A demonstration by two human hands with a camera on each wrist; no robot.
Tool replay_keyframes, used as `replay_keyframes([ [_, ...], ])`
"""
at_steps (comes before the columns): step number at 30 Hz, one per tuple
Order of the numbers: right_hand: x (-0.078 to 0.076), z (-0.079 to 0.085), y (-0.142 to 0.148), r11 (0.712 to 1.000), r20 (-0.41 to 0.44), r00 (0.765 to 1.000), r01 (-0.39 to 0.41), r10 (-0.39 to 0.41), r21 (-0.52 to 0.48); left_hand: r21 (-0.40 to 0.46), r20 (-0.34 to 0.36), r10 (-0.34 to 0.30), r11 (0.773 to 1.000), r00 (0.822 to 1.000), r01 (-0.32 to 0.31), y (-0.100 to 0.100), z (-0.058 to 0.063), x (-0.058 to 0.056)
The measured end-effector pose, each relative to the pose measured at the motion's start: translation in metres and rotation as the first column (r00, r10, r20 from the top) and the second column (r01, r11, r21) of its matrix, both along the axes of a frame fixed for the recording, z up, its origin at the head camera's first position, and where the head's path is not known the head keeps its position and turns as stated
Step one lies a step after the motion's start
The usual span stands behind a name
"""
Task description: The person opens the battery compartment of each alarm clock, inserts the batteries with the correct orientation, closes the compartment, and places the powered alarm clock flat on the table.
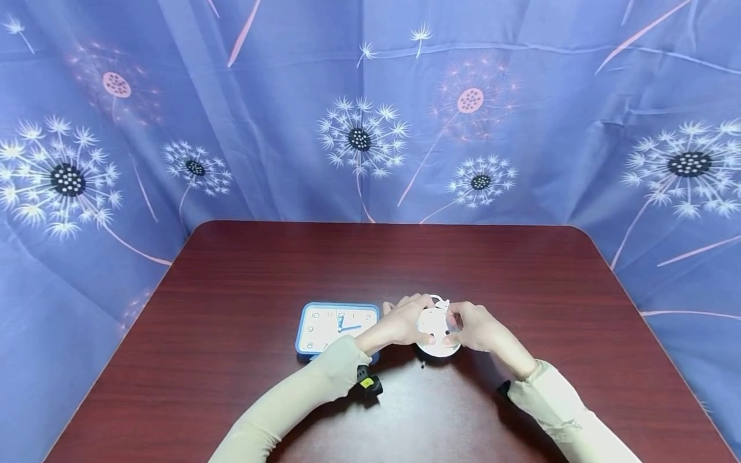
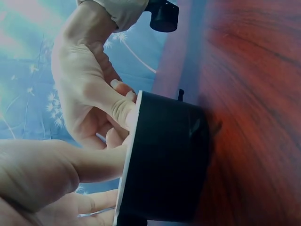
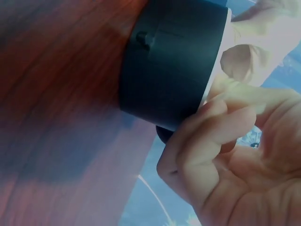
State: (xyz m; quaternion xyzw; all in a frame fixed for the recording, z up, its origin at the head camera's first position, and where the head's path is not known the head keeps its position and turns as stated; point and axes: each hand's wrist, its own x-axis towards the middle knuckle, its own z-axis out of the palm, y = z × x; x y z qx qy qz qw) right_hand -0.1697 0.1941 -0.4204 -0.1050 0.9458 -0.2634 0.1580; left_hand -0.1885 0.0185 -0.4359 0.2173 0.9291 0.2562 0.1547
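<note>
A short drum-shaped thing with a white round face (image 1: 434, 319) and black sides (image 2: 164, 160) lies face up on the table. Both hands work at it. From the left, my left hand (image 1: 403, 321) holds it, thumb on the face and fingers toward its far edge. My right hand (image 1: 479, 326) grips the opposite side; the right wrist view shows its curled fingers (image 3: 197, 150) at the rim and its thumb over the face. A thin white loop shows at the far edge. Most of the face is hidden under the hands; what the thing is, I cannot tell.
A blue-framed rectangular clock (image 1: 312, 331) lies face up just left of the left hand, its lower right corner covered by the forearm. The dark red wooden table (image 1: 243, 276) reaches back to a blue curtain (image 1: 278, 128) with dandelion prints.
</note>
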Motion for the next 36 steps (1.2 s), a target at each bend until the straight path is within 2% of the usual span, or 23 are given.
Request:
replay_keyframes([
  [4, 0.004, -0.001, 0.002, 1.000, -0.046, 0.999, -0.005, 0.004, -0.015, -0.013, 0.002, -0.002, 1.000, 1.000, 0.002, 0.002, 0.001, 0.001],
  [8, 0.010, -0.007, 0.009, 0.997, -0.163, 0.986, -0.044, 0.033, -0.063, -0.001, 0.019, 0.001, 1.000, 1.000, -0.001, 0.004, -0.001, 0.000],
  [10, 0.013, -0.012, 0.013, 0.992, -0.257, 0.965, -0.086, 0.059, -0.097, 0.004, 0.029, 0.006, 1.000, 1.000, -0.006, 0.004, -0.001, -0.001],
  [13, 0.018, -0.018, 0.018, 0.980, -0.388, 0.917, -0.150, 0.088, -0.132, 0.010, 0.036, 0.002, 1.000, 0.999, -0.003, 0.005, -0.001, -0.003],
  [15, 0.020, -0.021, 0.020, 0.973, -0.444, 0.890, -0.183, 0.102, -0.144, 0.018, 0.036, -0.001, 1.000, 0.999, 0.001, 0.005, 0.000, -0.003],
  [17, 0.021, -0.022, 0.021, 0.970, -0.461, 0.881, -0.191, 0.103, -0.148, 0.019, 0.032, -0.009, 1.000, 0.999, 0.009, 0.006, 0.000, -0.003],
  [19, 0.023, -0.023, 0.021, 0.971, -0.450, 0.888, -0.178, 0.090, -0.157, 0.017, 0.027, -0.016, 1.000, 1.000, 0.015, 0.007, 0.000, -0.003],
  [20, 0.024, -0.023, 0.022, 0.973, -0.428, 0.900, -0.161, 0.076, -0.166, 0.017, 0.026, -0.018, 1.000, 1.000, 0.017, 0.007, 0.000, -0.002],
  [23, 0.026, -0.021, 0.023, 0.968, -0.286, 0.958, -0.069, -0.003, -0.242, 0.014, 0.019, -0.020, 1.000, 1.000, 0.020, 0.009, 0.001, 0.000],
  [25, 0.026, -0.020, 0.023, 0.946, -0.149, 0.988, -0.001, -0.049, -0.323, 0.016, 0.016, -0.016, 1.000, 1.000, 0.016, 0.009, 0.002, 0.001],
  [26, 0.025, -0.019, 0.023, 0.932, -0.080, 0.995, 0.030, -0.064, -0.361, 0.015, 0.014, -0.014, 1.000, 1.000, 0.014, 0.009, 0.003, 0.001],
  [29, 0.020, -0.017, 0.023, 0.889, 0.071, 0.996, 0.080, -0.053, -0.451, 0.010, 0.008, -0.008, 1.000, 1.000, 0.008, 0.010, 0.003, 0.001],
  [32, 0.018, -0.017, 0.022, 0.879, 0.095, 0.995, 0.067, -0.025, -0.472, -0.003, 0.007, -0.006, 1.000, 1.000, 0.006, 0.010, 0.003, 0.001],
  [34, 0.019, -0.018, 0.021, 0.892, 0.056, 0.998, 0.051, -0.029, -0.449, -0.009, 0.007, 0.001, 1.000, 1.000, -0.001, 0.010, 0.003, 0.001],
  [36, 0.021, -0.021, 0.021, 0.916, -0.034, 0.999, 0.026, -0.043, -0.401, -0.012, 0.011, 0.005, 1.000, 1.000, -0.005, 0.009, 0.002, 0.000],
])
